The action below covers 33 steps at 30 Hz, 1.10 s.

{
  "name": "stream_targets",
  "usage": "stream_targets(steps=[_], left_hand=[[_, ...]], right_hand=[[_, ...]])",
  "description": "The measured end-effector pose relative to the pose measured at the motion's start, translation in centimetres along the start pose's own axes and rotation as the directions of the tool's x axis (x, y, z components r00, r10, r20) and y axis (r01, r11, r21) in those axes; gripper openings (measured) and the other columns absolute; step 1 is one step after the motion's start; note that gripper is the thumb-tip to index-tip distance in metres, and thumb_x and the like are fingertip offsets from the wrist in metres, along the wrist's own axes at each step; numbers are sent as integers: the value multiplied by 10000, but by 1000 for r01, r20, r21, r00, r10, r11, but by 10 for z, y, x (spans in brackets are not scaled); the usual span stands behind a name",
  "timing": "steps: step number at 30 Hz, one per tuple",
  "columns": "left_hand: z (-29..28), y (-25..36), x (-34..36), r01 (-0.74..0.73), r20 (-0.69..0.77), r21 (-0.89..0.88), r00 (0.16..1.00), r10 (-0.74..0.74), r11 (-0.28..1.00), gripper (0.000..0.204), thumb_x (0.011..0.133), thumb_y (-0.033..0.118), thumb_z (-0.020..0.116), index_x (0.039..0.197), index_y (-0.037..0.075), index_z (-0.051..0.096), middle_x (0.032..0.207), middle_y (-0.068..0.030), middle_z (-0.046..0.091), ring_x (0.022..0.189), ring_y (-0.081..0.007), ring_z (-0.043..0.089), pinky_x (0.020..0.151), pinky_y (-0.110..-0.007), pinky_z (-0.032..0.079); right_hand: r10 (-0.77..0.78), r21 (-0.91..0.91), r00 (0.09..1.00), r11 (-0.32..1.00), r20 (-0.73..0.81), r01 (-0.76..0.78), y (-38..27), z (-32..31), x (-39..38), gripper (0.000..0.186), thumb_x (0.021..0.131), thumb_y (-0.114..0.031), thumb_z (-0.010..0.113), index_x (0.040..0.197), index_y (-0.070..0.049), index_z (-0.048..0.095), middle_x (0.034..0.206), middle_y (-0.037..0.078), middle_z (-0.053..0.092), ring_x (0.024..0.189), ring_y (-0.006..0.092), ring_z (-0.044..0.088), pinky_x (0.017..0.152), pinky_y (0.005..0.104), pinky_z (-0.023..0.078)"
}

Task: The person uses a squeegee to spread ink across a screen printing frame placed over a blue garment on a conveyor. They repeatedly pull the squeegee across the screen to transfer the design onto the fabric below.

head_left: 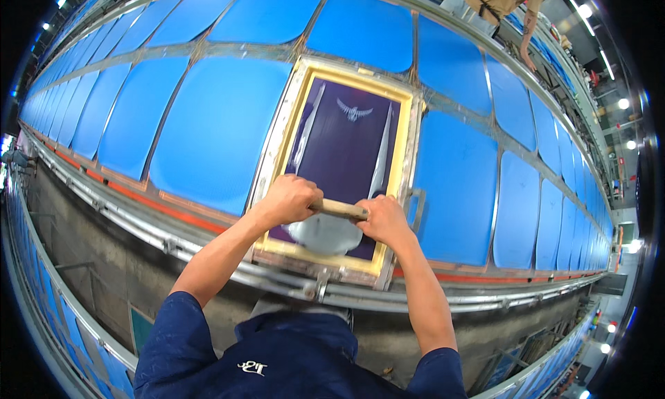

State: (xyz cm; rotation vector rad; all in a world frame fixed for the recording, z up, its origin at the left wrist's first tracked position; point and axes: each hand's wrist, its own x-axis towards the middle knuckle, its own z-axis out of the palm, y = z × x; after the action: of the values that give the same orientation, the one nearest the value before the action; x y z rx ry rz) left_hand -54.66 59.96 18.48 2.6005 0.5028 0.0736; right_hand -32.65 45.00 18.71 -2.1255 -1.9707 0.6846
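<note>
A screen printing frame [276, 146] with a yellow-edged border lies on the long table in front of me. Its dark purple mesh [346, 146] carries a pale winged emblem near the far end. My left hand [291, 198] and my right hand [385, 222] are closed around the two ends of a squeegee [339, 209] with a wooden-looking handle, held across the near part of the screen. Pale grey ink [324, 236] lies just on my side of it. Whitish streaks run along both sides of the mesh. The squeegee's lower edge is hidden.
Blue panels [215, 129] fill the table in two rows on both sides of the frame. A metal rail [170, 245] runs along the near edge. Across the table, at the upper right, stands another person [495, 1]. Similar blue-panelled tables [55, 295] lie behind me.
</note>
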Motion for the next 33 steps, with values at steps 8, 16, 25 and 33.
stream_targets(steps=[8,16,25,33], left_hand=[[-49,-128,229,-96,-212,84,971,112,992,154,664,197,815,741,131,699,679,-48,680,741,-281,669,803,-415,485],[-48,-166,282,-52,-255,140,963,87,989,299,673,279,853,721,84,633,699,-78,654,707,-342,642,755,-468,487],[1,-64,124,-96,-249,28,963,100,995,156,663,200,813,727,145,682,722,-42,681,739,-274,663,768,-412,450],[53,39,-69,-55,-302,140,949,96,989,137,646,150,786,713,160,667,777,-12,663,771,-218,645,760,-366,420]], right_hand=[[36,-60,989,997,-145,-45,124,-104,209,309,721,-237,817,997,-107,765,907,194,740,919,383,710,848,466,563],[168,77,984,984,-52,-163,152,-122,266,352,727,-261,845,1003,-63,753,864,193,741,905,384,715,826,469,565],[96,12,993,995,-71,-95,77,-44,109,258,729,-194,785,972,-114,748,848,168,730,842,367,707,796,463,561],[-43,-82,995,996,-94,35,-17,56,-61,341,701,-263,842,989,-117,733,929,97,724,921,297,680,842,419,499]])
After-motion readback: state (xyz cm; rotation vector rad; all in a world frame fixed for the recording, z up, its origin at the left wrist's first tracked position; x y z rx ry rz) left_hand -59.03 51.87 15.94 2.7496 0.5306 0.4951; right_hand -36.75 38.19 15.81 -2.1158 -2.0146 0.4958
